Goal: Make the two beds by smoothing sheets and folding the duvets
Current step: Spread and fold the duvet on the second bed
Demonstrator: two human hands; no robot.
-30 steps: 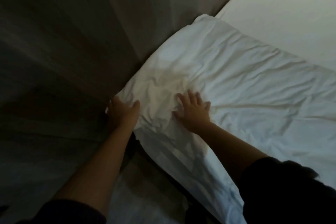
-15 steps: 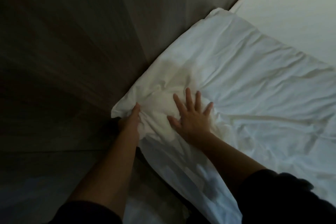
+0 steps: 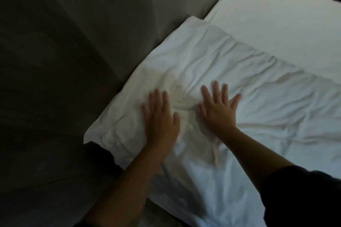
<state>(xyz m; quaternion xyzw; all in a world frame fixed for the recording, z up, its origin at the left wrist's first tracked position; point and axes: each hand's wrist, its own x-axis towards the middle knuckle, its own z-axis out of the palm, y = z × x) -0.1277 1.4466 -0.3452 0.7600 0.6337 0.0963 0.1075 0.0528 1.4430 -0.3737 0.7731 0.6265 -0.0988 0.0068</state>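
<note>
- We see a dim wall (image 3: pixel 83 33) filling the left side, flat, smooth and grey-brown, with the bed set close against it. The lower left is too dark for us to make out.
- The white duvet (image 3: pixel 249 88) lies across the middle of the bed, running from the near left corner out past the right edge of view. Its cloth looks soft and puffy. Many shallow creases cross it and gather into a knot of folds between the two hands. Its near corner sticks out flat and pointed over the dark gap beside the bed.
- Beyond the duvet's far edge we see the sheet (image 3: pixel 276 16), a pale, taut surface with hardly a crease. It rounds off at a mattress corner near the top.
- A dark sleeve (image 3: pixel 306 197) covers the right arm at the lower right. Ahead of it both forearms are bare.
- The right hand (image 3: pixel 218 110) lies palm down on the duvet, its fingers straight and fanned wide. It grasps nothing and only presses flat on the cloth, just right of the bunched folds.
- The left hand (image 3: pixel 160 118) rests palm down near the right one, on the side towards the duvet's corner. Its fingers are extended and held closer together, and it too is released and flat on the cloth. It is blurred, so we cannot tell finer detail of its fingertips.
</note>
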